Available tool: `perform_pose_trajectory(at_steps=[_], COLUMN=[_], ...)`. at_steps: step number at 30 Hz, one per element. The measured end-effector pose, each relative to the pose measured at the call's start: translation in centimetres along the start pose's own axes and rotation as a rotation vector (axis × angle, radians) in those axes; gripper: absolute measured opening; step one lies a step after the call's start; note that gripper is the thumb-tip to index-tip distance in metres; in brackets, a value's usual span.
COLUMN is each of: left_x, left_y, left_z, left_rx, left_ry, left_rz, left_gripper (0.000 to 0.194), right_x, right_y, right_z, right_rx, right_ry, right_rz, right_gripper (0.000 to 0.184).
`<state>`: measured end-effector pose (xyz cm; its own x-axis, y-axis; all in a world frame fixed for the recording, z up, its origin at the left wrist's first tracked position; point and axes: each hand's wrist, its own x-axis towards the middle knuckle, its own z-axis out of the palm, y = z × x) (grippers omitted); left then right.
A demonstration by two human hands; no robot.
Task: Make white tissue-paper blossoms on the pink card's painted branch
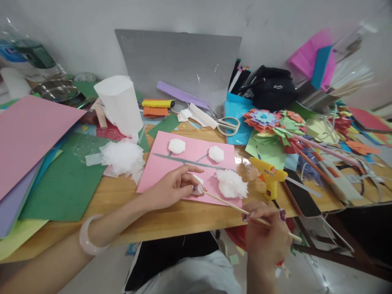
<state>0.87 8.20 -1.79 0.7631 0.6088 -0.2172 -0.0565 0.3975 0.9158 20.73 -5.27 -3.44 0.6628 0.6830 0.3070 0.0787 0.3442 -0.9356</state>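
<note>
My left hand (180, 185) pinches a small piece of white tissue paper (199, 188) at the tip of a thin wooden stick (228, 204). My right hand (268, 228) grips that stick farther down, over the table's front edge. Below my left hand lies a pink sheet (159, 163) with dark painted branch lines. Two white hexagonal pads sit on its upper half, the left pad (177, 146) and the right pad (216, 154). A ruffled white tissue clump (231, 183) rests at its lower right. Another white shape on the sheet is partly hidden behind my left fingers.
A pile of white tissue pieces (122, 157) lies left of the sheet, before a white paper roll (119, 104). To the right are a yellow glue gun (269, 175), a phone (301, 194) and paper flowers (265, 118). Scissors (228, 125) lie behind; coloured paper (67, 179) covers the left.
</note>
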Motion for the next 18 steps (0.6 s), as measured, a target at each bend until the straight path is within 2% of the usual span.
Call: perform_pose_trajectory(at_steps=[3, 7, 15, 18], left_x=[0.0, 0.1, 0.2, 0.2], left_y=[0.0, -0.4, -0.2, -0.1], left_z=[-0.1, -0.3, -0.1, -0.2], left_rx=[0.001, 0.054, 0.069, 0.073], left_ry=[0.019, 0.059, 0.087, 0.074], left_rz=[-0.034, -0.011, -0.012, 0.011], left_gripper=[0.040, 0.047, 0.049, 0.049], right_x=[0.0, 0.0, -0.8, -0.7], right_y=[-0.2, -0.3, 0.1, 0.2], right_z=[0.1, 0.0, -1.0, -1.1], right_rx=[-0.029, -0.100, -0.258, -0.252], right_ry=[-0.026, -0.094, -0.224, -0.213], right_rz=[-0.045, -0.134, -0.327, -0.343], right_gripper=[0.045, 0.045, 0.042, 0.044])
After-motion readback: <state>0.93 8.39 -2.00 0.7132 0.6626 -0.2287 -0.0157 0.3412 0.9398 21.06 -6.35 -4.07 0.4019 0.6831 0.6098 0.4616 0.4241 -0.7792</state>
